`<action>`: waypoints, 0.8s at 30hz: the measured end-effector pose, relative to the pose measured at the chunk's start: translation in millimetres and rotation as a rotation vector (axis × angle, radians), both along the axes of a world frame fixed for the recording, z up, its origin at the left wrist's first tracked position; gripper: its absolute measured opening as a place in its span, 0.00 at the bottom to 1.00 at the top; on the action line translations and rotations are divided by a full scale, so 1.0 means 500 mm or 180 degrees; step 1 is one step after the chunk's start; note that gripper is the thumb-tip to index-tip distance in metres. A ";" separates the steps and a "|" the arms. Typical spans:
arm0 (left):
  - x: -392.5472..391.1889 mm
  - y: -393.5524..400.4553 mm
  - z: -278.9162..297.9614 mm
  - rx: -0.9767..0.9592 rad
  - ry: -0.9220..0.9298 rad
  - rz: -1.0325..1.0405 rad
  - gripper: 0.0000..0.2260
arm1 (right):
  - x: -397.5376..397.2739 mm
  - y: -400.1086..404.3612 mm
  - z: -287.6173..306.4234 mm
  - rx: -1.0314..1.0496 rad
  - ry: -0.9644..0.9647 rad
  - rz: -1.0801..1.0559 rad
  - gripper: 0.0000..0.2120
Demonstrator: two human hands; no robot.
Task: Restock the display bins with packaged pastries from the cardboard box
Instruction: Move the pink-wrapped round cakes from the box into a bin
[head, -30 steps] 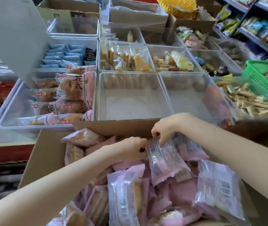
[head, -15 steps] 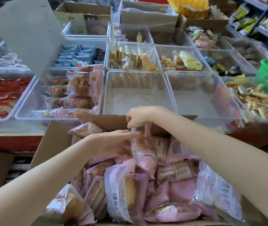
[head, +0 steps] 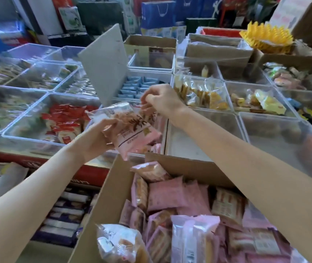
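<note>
From the head camera, my left hand (head: 96,138) is curled around the lower left side of a pink pastry packet (head: 130,130), fingers wrapped over its edge. My right hand (head: 161,100) is raised just above and to the right, fingertips pinched on the top of a second packet (head: 149,112) that sits right behind the first; the blur keeps me from telling how much of it I grip. Both packets hang in the air over the near edge of the clear bin (head: 162,130) that already has pink packets in it, beside the bin of red packets (head: 64,120). Below my forearms the cardboard box (head: 113,188) stands open, filled with more pink pastry packets (head: 170,194). To the right lies a clear bin (head: 204,137) with almost nothing in it.
</note>
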State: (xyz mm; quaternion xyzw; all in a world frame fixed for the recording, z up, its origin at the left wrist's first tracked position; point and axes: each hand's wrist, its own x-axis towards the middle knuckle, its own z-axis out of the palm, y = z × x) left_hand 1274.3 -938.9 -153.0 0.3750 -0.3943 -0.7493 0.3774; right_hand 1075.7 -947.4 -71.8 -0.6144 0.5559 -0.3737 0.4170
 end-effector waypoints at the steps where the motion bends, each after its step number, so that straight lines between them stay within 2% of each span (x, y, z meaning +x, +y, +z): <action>1: 0.017 -0.010 0.000 0.0035 0.0113 0.0209 0.29 | 0.004 -0.019 -0.012 0.0052 0.0358 -0.0015 0.06; 3: 0.045 -0.027 -0.001 0.0069 0.0242 0.0305 0.27 | 0.018 -0.048 -0.044 0.0548 0.0823 0.0293 0.13; 4: 0.051 -0.031 -0.001 0.0073 0.0331 0.0269 0.24 | 0.030 -0.059 -0.061 0.0817 0.0772 0.0431 0.16; 6: 0.059 -0.045 -0.006 0.0062 0.0506 0.0147 0.22 | 0.056 -0.075 -0.088 0.1289 0.0201 0.0490 0.21; 9: 0.091 -0.078 -0.020 0.0042 0.0530 0.0048 0.25 | 0.075 -0.101 -0.116 0.1747 -0.0509 0.0560 0.29; 12: 0.124 -0.119 -0.037 0.0041 0.0026 0.0361 0.10 | 0.073 -0.126 -0.140 0.1521 -0.0374 0.0711 0.32; 13: 0.130 -0.131 -0.040 0.0044 -0.0084 0.0475 0.09 | 0.077 -0.132 -0.145 0.1353 -0.0228 0.0660 0.30; 17: 0.140 -0.174 -0.055 0.0259 0.0043 0.0599 0.07 | 0.098 -0.167 -0.169 0.0887 0.0362 0.0230 0.28; 19: 0.141 -0.194 -0.067 0.0320 -0.0004 0.0675 0.12 | 0.099 -0.182 -0.172 0.0711 0.0584 0.0119 0.28; 22: 0.117 -0.223 -0.079 -0.0014 -0.0753 0.0764 0.07 | 0.077 -0.212 -0.164 0.0419 0.0664 -0.0369 0.24; 24: 0.086 -0.245 -0.085 -0.0234 -0.1290 0.0594 0.09 | 0.053 -0.237 -0.165 0.0315 0.0594 -0.0731 0.23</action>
